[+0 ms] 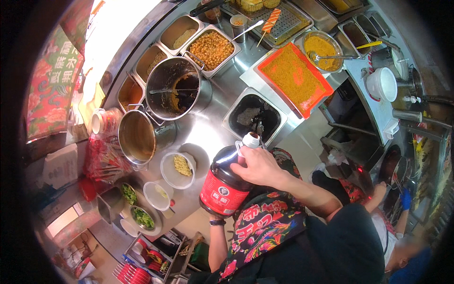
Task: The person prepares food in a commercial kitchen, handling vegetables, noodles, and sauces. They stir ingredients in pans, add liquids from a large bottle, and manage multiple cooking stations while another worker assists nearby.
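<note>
My right hand (260, 165) grips the handle near the neck of a large dark plastic jug (227, 190) with a red label bearing writing. From below, my left hand (215, 218) supports the jug's base; most of its fingers are hidden, and a dark band circles the wrist. The jug leans with its white uncapped mouth (252, 137) over the near edge of a square steel pan (284, 118). Dark liquid (244, 119) lies in that pan. A glinting dark streak shows by the mouth; whether liquid is flowing I cannot tell.
Two steel pots (203, 93) (136, 136) stand left of the pan. Behind are a tray of chickpea-like pieces (211, 49) and an orange-red tray (280, 76). White tubs, one with a noodle block (182, 165), sit nearer. A co-worker's gloved hand (405, 199) is at right.
</note>
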### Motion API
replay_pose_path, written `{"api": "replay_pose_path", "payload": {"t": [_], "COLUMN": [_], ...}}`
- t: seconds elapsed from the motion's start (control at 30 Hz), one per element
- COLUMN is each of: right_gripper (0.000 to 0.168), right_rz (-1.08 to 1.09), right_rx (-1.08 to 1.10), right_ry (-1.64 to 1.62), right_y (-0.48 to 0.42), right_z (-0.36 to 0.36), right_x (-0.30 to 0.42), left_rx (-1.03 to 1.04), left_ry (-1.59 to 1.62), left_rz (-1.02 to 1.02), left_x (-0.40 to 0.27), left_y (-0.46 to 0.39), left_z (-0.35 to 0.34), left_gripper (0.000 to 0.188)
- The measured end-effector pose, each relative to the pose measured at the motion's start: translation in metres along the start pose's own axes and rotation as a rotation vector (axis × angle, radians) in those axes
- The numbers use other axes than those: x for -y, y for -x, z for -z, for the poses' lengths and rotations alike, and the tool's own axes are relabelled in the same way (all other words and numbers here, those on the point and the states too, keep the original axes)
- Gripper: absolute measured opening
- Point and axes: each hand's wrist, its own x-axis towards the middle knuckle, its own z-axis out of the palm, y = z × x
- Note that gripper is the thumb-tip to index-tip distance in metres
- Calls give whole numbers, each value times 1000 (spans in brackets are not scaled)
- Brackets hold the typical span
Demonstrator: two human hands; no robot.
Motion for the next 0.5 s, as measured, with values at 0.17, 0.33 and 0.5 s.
{"api": "replay_pose_path", "payload": {"t": [0.17,0.33,0.5], "right_gripper": [30,30,27], "right_rz": [19,54,55], "right_rx": [-1,37,145], "right_ry": [-7,-61,-124], "right_y": [8,16,31], "right_z": [11,20,34], "right_x": [17,29,69], "left_rx": [-6,3,21], "left_ry": [21,84,165], "left_rz": [3,17,40], "left_x": [2,2,8], "left_y": [-15,-31,-49], "left_z": [-4,-3,-2], "left_gripper": [72,64,58]}}
